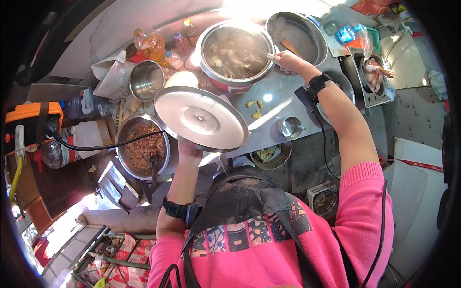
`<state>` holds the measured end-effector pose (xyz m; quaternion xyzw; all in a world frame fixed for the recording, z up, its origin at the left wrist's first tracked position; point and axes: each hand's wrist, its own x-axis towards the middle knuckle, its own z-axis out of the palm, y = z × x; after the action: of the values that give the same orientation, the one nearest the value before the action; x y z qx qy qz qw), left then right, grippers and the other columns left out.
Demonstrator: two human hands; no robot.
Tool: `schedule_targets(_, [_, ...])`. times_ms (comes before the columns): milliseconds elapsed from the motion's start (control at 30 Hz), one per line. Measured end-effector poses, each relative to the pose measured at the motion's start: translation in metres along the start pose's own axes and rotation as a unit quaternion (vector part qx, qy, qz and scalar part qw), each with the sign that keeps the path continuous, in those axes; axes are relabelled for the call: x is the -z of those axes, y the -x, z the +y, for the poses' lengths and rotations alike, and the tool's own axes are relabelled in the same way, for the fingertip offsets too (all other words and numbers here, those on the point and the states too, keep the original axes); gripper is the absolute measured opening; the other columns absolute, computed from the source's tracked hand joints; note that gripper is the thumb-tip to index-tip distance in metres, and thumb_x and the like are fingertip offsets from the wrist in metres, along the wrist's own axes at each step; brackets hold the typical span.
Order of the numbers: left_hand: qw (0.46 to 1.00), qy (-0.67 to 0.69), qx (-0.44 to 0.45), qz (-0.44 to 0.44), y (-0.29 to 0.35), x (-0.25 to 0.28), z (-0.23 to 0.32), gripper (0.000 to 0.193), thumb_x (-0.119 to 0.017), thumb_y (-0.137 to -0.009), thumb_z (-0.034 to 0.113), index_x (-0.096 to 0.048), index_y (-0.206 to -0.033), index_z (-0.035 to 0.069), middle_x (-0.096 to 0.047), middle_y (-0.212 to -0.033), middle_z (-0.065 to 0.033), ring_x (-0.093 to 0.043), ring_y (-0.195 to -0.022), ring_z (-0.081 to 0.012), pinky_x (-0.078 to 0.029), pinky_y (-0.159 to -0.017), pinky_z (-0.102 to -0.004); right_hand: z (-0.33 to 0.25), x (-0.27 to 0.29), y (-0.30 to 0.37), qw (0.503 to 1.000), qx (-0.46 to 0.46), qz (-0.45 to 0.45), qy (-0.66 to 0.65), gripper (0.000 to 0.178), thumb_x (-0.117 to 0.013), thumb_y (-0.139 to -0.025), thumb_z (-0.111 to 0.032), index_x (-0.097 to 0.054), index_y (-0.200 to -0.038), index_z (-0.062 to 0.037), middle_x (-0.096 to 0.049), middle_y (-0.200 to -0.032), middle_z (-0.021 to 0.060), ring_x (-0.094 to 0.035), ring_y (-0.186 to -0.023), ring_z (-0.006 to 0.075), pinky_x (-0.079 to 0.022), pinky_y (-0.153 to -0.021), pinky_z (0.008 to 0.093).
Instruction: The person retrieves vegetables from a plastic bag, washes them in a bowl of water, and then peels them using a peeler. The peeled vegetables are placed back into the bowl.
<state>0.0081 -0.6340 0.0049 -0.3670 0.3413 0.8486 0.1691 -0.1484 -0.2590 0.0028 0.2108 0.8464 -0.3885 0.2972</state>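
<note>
The left hand [189, 152] holds a round steel lid [200, 118] from below, fingers closed on its near rim, the lid tilted above the bench's [283, 91] near edge. The right hand [289, 61] reaches to the far side, fingers wrapped around a utensil handle [270, 56] dipping into the large pot of dark broth [235, 53]. A steel bowl of brown minced mixture [144, 146] sits toward the left end, beside the lid.
</note>
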Motion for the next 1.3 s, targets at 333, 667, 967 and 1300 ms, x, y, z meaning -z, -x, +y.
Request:
schedule_targets(333, [1.0,-0.005,0.002,-0.022,-0.006,0.011,0.004,0.045,-0.051,-0.087,0.034,-0.042,-0.127,0.014,-0.052,-0.121,-0.0009,-0.051,-0.111,-0.0164,-0.043,-0.095,-0.0338,0.033,-0.024,0.02,0.905,-0.065,-0.099,-0.409,0.026,-0.046,-0.093,-0.032,-0.051,-0.092,-0.0068,-0.052,-0.071,0.0039,-0.034,-0.043,0.0033,-0.021,-0.036,0.0164])
schedule_targets(667, [0.995,-0.056,-0.002,0.08,-0.013,-0.017,0.014,0.042,-0.051,-0.086,0.038,-0.045,-0.123,0.018,-0.054,-0.118,0.0014,-0.053,-0.107,-0.0155,-0.045,-0.092,-0.0325,0.057,-0.016,0.051,0.857,-0.06,-0.11,-0.5,0.023,-0.046,-0.094,-0.032,-0.052,-0.108,-0.0146,-0.049,-0.071,0.0001,-0.034,-0.044,0.0008,-0.021,-0.037,0.0158])
schedule_targets(967, [0.994,-0.085,-0.072,-0.006,-0.036,-0.047,0.025,0.038,-0.051,-0.087,0.035,-0.045,-0.12,0.017,-0.056,-0.11,-0.0015,-0.058,-0.092,-0.0188,-0.052,-0.065,-0.0324,0.078,-0.017,0.067,0.922,0.033,-0.01,-0.385,0.035,-0.048,-0.092,-0.033,-0.05,-0.122,-0.0154,-0.049,-0.07,-0.002,-0.039,-0.047,0.0023,-0.027,-0.039,0.0173])
schedule_targets(1300, [0.908,-0.254,-0.28,-0.179,-0.107,-0.156,0.051,0.038,-0.053,-0.088,0.01,-0.043,-0.122,-0.005,-0.061,-0.095,-0.0116,-0.062,-0.083,-0.0162,-0.052,-0.072,-0.0247,0.104,-0.053,0.075,0.889,0.248,0.363,0.129,0.039,-0.054,-0.084,-0.019,-0.051,-0.123,-0.0218,-0.057,-0.079,0.0162,-0.058,-0.07,0.0345,-0.048,-0.065,0.04])
